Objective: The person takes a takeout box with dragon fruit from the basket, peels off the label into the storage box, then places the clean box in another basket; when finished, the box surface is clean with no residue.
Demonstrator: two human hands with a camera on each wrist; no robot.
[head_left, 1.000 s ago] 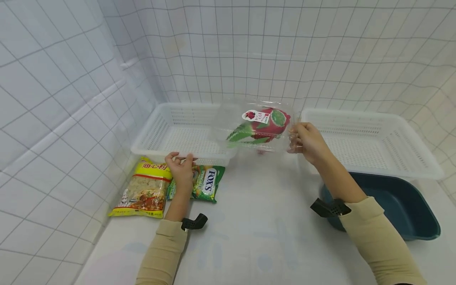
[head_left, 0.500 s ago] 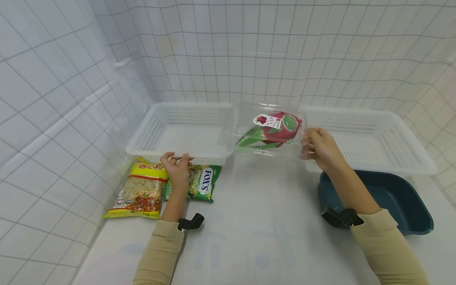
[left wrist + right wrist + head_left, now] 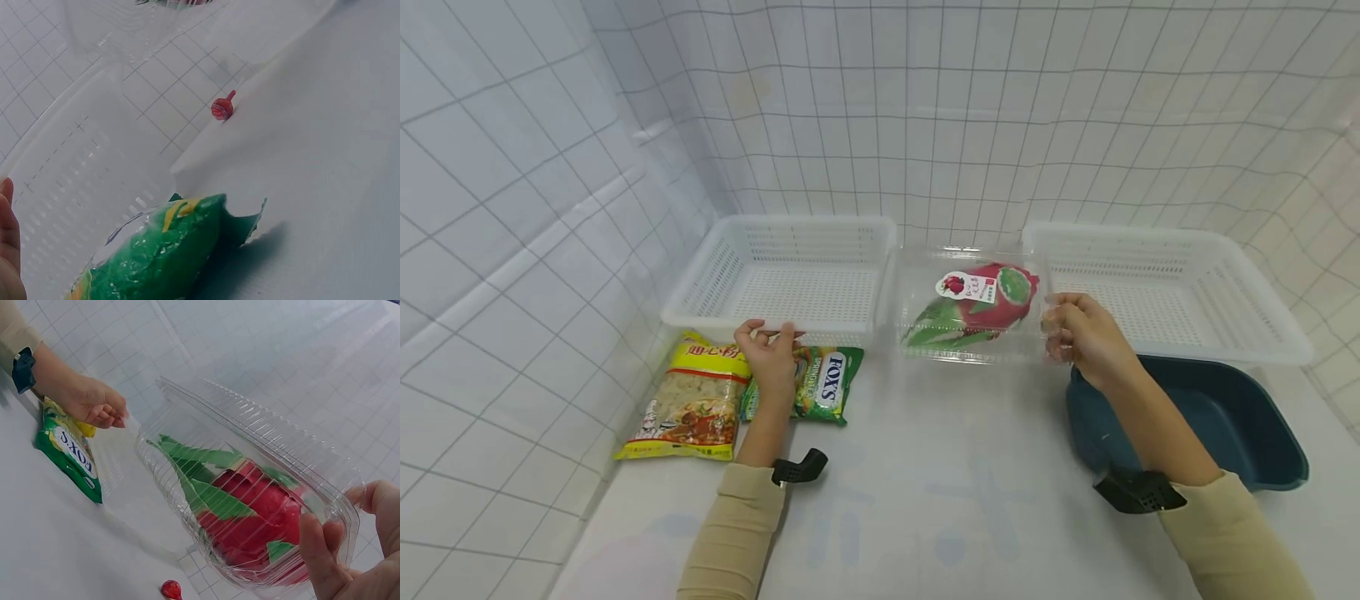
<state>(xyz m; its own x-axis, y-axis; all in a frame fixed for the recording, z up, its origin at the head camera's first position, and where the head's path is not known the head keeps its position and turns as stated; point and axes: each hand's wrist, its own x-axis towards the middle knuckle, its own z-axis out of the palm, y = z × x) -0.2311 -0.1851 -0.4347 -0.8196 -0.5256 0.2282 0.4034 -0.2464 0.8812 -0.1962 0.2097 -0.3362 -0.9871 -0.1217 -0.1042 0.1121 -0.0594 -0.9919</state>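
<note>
My right hand (image 3: pixel 1093 342) pinches the right end of a clear plastic clamshell box (image 3: pixel 917 287) that has a red and green dragon fruit (image 3: pixel 1000 308) inside and a white label on its lid. The box is held between two white baskets, seen tilted in the right wrist view. My left hand (image 3: pixel 769 354) grips the front rim of the left white basket (image 3: pixel 692 321), fingers curled at the edge. Just below that hand lie a green FOX'S candy bag (image 3: pixel 820 385) and a yellow-topped food bag (image 3: pixel 692 400). A red lollipop (image 3: pixel 222 108) lies behind the clamshell.
Another white basket (image 3: pixel 1255 354) stands at the back right. In front of it sits a dark blue tub (image 3: pixel 1270 433), partly under my right forearm. White gridded cloth walls (image 3: pixel 955 100) rise behind and to the left of the white tabletop (image 3: pixel 925 500).
My right hand has brought the clamshell to the right and lower, out from over the left basket to the gap between the baskets. My left hand has stayed at the basket rim.
</note>
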